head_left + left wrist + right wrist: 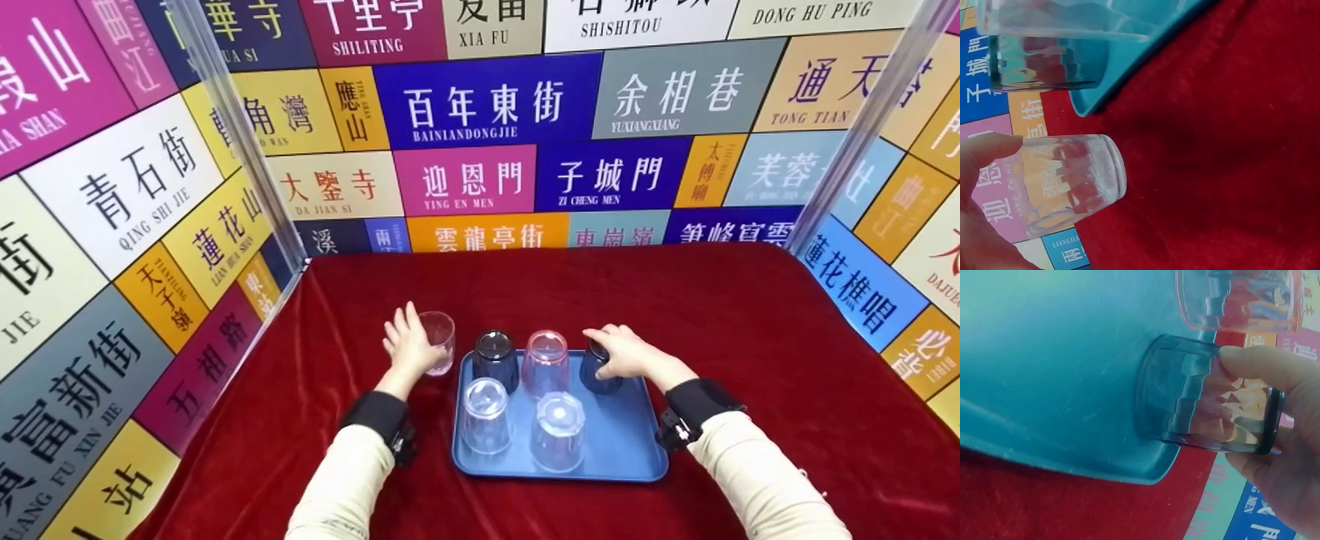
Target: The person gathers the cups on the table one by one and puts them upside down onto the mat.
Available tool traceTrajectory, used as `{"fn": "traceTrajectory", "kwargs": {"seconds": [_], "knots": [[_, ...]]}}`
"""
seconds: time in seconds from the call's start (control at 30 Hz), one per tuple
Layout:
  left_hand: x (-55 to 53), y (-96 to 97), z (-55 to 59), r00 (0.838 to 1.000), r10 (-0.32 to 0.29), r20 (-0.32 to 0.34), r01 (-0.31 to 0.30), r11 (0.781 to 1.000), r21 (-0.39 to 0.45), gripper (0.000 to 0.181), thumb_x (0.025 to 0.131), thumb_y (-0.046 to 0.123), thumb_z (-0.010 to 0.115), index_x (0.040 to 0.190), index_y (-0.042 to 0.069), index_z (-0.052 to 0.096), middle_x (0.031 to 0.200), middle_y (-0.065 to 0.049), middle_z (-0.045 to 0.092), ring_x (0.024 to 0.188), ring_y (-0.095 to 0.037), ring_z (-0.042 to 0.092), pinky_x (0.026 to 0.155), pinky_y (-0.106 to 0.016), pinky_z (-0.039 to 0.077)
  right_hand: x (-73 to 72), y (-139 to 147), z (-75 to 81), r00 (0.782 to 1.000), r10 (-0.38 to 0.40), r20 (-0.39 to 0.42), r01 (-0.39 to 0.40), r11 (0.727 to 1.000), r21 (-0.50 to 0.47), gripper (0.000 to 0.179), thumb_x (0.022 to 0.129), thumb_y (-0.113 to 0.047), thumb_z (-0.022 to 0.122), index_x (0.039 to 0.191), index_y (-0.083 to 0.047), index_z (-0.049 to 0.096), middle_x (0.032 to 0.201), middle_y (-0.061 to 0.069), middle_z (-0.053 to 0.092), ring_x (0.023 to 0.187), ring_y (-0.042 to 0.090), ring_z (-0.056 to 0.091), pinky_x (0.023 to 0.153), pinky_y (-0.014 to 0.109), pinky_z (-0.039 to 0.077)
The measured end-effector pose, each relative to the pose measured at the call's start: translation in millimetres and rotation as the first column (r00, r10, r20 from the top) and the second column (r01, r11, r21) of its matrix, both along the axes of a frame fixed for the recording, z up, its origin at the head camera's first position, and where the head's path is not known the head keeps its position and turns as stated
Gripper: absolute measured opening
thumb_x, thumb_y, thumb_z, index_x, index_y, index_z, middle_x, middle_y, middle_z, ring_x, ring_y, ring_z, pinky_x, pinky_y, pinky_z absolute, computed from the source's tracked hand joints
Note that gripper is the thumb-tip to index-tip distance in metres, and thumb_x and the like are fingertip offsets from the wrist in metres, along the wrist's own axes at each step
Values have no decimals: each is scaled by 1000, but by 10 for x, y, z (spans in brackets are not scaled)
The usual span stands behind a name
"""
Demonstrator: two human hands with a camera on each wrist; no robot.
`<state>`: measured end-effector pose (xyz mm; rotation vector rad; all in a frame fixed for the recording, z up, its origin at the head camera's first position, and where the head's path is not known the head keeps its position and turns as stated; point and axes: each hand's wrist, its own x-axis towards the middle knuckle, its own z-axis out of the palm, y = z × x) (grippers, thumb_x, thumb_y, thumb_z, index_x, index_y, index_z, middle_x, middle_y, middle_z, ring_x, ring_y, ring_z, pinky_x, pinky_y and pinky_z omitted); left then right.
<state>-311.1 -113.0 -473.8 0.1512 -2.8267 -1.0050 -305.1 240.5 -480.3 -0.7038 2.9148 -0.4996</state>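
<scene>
At the tray's far right corner, my right hand (pixel 630 352) grips a dark blue tumbler (pixel 1207 396), thumb on one side and fingers on the other. That tumbler stands upside down on the blue tray (pixel 619 442). Left of the tray, a clear tumbler (pixel 1075 183) stands upright on the red cloth. My left hand (pixel 409 346) is beside it with fingers extended, and in the left wrist view the thumb (pixel 994 147) is right at its rim. Its other fingers are mostly out of that view.
Also upside down on the tray are another dark tumbler (pixel 495 367), a pink tumbler (pixel 546 367) and two clear tumblers, one at front left (pixel 486 420) and one at front centre (pixel 559 435). Red cloth (pixel 360 480) covers the table. Panels with printed signs (pixel 480 109) surround it.
</scene>
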Motion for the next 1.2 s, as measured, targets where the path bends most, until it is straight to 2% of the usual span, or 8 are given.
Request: {"fn": "traceTrajectory", "kwargs": {"seconds": [0.3, 0.4, 0.5, 0.53, 0.73, 0.77, 0.9, 1.2], "knots": [[-5, 5, -91, 999, 34, 7, -35, 999, 36, 113, 60, 23, 85, 144, 2, 12, 146, -24, 18, 131, -48, 17, 102, -61, 22, 52, -75, 11, 997, -57, 45, 58, 998, -36, 77, 68, -8, 72, 135, 4, 36, 121, 27, 43, 108, 39, 40, 87, 49, 43], [-21, 6, -127, 998, 63, 9, -63, 992, 110, 115, 59, 25, 85, 144, 3, 11, 145, -23, 18, 130, -47, 21, 101, -60, 27, 58, -77, -18, 996, -66, 58, 70, 995, -70, 83, 70, -9, 72, 139, 5, 28, 129, 30, 36, 116, 44, 36, 93, 52, 39], [-35, -7, -174, 994, 105, -10, -100, 970, 223, 119, 59, 23, 85, 145, 3, 6, 144, -25, 19, 127, -48, 25, 100, -57, 30, 67, -58, -49, 994, -81, 71, 91, 985, -148, 88, 75, -18, 71, 141, 7, 19, 139, 31, 27, 126, 47, 26, 101, 56, 29], [-82, -24, -268, 992, 122, -44, -107, 964, 245, 122, 58, 26, 86, 146, 5, 3, 143, -26, 20, 125, -50, 28, 100, -56, 32, 69, -44, -56, 994, -88, 64, 98, 978, -183, 88, 77, -23, 70, 141, 8, 18, 141, 32, 24, 128, 48, 23, 103, 58, 25], [-77, -42, -404, 980, 152, -130, -89, 913, 398, 125, 57, 20, 86, 145, 2, -2, 138, -35, 25, 123, -48, 35, 103, -50, 31, 42, 186, -67, 975, -219, -43, 185, 900, -394, 75, 88, -33, 57, 138, 12, 23, 141, 33, 25, 131, 47, 20, 106, 59, 15], [-32, -28, -349, 982, 148, -117, -85, 901, 426, 122, 58, 15, 85, 144, -1, -1, 139, -35, 25, 125, -46, 33, 104, -50, 29, 35, 249, -68, 967, -248, -64, 202, 890, -408, 72, 89, -31, 56, 138, 12, 25, 140, 33, 27, 130, 47, 22, 106, 58, 16], [-18, -7, -415, 975, 172, -137, -92, 886, 454, 116, 59, 15, 84, 141, -8, 6, 138, -35, 29, 128, -42, 33, 106, -46, 28, 46, 513, -87, 938, -329, -114, 262, 883, -390, 63, 92, -26, 51, 135, 14, 28, 136, 36, 30, 127, 49, 25, 105, 57, 17], [27, 127, -537, 948, 249, -200, -99, 825, 556, 101, 58, 10, 84, 136, -9, 22, 133, -32, 37, 124, -41, 37, 106, -45, 29, 253, 976, -249, 916, -388, -101, 337, 882, -329, 62, 92, -25, 49, 131, 19, 28, 131, 41, 30, 122, 53, 25, 102, 60, 17]]}}
